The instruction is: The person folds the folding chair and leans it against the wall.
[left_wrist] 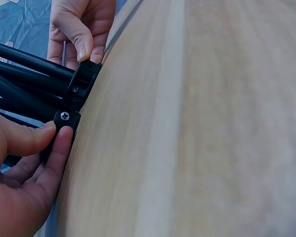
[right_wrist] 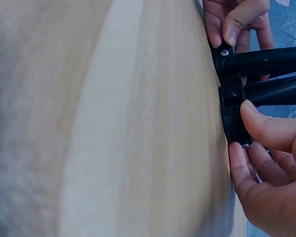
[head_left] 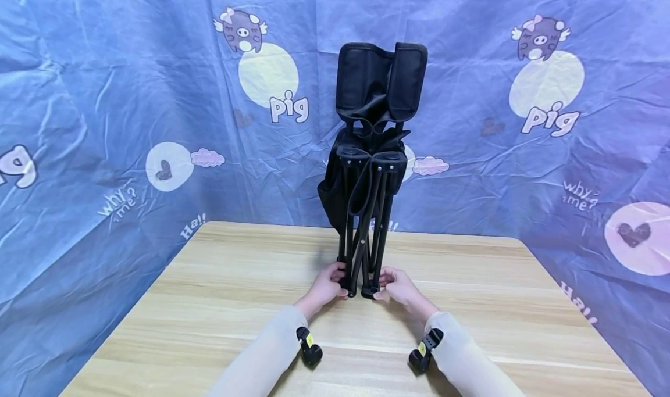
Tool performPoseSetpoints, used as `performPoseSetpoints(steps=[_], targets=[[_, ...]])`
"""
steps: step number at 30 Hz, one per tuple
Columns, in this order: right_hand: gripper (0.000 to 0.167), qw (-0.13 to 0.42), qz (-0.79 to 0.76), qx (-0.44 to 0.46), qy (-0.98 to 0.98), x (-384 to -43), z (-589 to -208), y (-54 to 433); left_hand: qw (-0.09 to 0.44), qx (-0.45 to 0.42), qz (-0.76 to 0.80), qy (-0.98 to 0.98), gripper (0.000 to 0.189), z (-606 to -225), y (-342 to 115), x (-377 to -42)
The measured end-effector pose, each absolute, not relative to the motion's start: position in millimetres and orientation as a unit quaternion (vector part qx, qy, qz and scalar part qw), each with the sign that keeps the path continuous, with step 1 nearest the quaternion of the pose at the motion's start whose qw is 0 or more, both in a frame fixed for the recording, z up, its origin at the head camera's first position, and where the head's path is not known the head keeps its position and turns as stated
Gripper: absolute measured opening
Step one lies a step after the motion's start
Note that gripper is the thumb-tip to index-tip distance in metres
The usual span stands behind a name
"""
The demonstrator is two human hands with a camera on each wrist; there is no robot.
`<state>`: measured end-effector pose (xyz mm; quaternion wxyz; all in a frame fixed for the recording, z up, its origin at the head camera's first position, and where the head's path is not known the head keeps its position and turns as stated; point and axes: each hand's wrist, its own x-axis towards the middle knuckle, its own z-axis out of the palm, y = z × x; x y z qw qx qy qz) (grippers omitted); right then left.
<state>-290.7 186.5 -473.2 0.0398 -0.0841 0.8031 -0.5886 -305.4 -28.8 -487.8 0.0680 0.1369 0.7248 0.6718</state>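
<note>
A black folding chair [head_left: 361, 74], folded into a narrow bundle, stands upright on the wooden table [head_left: 235, 281]. Its fabric hangs in folds around the upper part, and bare tubular legs cross below. At the bottom left, my left hand [head_left: 321, 289] pinches a plastic foot [left_wrist: 66, 118] between thumb and fingers, beside a screw head. On the other side my right hand [head_left: 402, 289] grips the neighbouring foot [right_wrist: 235, 121], thumb on top and fingers curled at its outer end. The two feet sit close side by side, low at the tabletop.
Behind the table hangs a creased blue cloth [head_left: 157, 65] printed with pigs and words. The chair stands near the table's far edge [head_left: 445, 234]. Small black cameras are strapped to the left sleeve [head_left: 267, 347] and the right sleeve [head_left: 468, 350].
</note>
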Motion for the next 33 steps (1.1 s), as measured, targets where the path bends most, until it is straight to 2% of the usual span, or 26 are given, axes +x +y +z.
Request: performPoseSetpoints(steps=[8,22,33], targets=[[0.049,0.041,-0.596,-0.071,0.799,-293,-468,186,0.059,0.135,0.672,0.726,0.064,-485,-25,-310],[0.039,0.02,-0.591,-0.035,0.806,-306,-473,184,0.048,0.136,0.675,0.723,0.062,-488,-21,-319],[0.043,-0.004,-0.599,-0.025,0.8,-315,-476,184,0.034,0.132,0.671,0.729,0.062,-491,-18,-329]])
